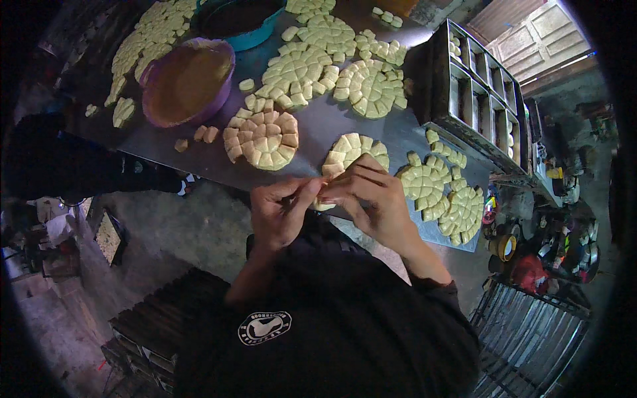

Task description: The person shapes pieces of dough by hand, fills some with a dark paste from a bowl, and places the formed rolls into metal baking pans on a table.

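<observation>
My left hand [284,209] and my right hand [371,199] meet over the near edge of the metal table [199,156]. Both have their fingertips pinched together around a small piece of dough [322,206], mostly hidden by the fingers. Just beyond them lies a round of cut dough [352,149], partly covered by my right hand. To its left sits another dough round [263,138], scored into many pieces. More cut dough [424,184] lies to the right of my right hand, near the table's right corner.
A purple basin [222,89] and a teal basin [255,38] stand at the far left. Further cut dough rounds [369,86] cover the far part. Black metal baking tins [474,99] stand at the right, a few holding dough pieces. A slatted metal rack [524,338] is at lower right.
</observation>
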{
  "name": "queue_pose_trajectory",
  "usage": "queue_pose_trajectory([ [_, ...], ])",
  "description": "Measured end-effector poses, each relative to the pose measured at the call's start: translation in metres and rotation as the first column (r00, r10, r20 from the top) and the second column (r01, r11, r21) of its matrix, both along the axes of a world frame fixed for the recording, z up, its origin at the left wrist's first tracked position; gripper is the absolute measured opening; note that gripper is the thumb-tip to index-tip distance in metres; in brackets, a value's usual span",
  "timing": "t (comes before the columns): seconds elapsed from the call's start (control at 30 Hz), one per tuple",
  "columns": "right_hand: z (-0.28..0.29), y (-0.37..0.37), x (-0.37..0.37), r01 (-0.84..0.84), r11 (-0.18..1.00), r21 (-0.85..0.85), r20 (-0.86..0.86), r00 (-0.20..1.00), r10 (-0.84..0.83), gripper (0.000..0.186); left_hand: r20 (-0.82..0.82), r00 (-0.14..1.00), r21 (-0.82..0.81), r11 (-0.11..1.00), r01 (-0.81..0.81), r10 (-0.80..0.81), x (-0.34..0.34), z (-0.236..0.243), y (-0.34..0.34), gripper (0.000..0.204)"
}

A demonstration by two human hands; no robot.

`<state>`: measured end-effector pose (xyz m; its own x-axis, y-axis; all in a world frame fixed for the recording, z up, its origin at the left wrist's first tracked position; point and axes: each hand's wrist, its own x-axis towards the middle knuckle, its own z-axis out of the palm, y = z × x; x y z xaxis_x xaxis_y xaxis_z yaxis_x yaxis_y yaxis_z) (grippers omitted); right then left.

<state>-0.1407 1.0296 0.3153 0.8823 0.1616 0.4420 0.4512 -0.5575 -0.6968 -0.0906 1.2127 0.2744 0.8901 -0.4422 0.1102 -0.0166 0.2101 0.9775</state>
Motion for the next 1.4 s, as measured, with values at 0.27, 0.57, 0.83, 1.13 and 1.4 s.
queue_pose_trajectory([
  [0.27,-0.021,0.076,0.011,0.078,0.905,0.418,-0.295,0.954,0.054,0.040,-0.120,0.960,-0.075,0.967,0.244,-0.252,0.027,-0.040,0.090,0.026],
  [0.57,-0.052,0.167,0.049,0.106,0.994,-0.030,-0.401,0.910,-0.109,0.051,-0.831,0.492,-0.139,0.952,0.271,-0.261,0.066,-0.060,0.187,0.020],
  [0.83,-0.081,0.171,0.056,0.603,0.573,0.555,-0.719,0.695,-0.035,0.040,-0.135,0.901,0.075,0.902,0.425,-0.413,0.109,-0.115,0.127,0.026],
  [1.13,-0.145,0.123,0.033,0.746,0.664,0.042,-0.586,0.557,-0.589,0.020,-0.378,0.803,0.218,0.799,0.560,-0.460,0.121,-0.124,0.090,0.054],
  [1.4,-0.171,0.013,0.100,0.539,0.459,-0.707,0.167,0.757,-0.632,0.024,0.212,0.547,0.963,0.268,0.024,-0.810,0.119,-0.114,0.138,0.065],
])
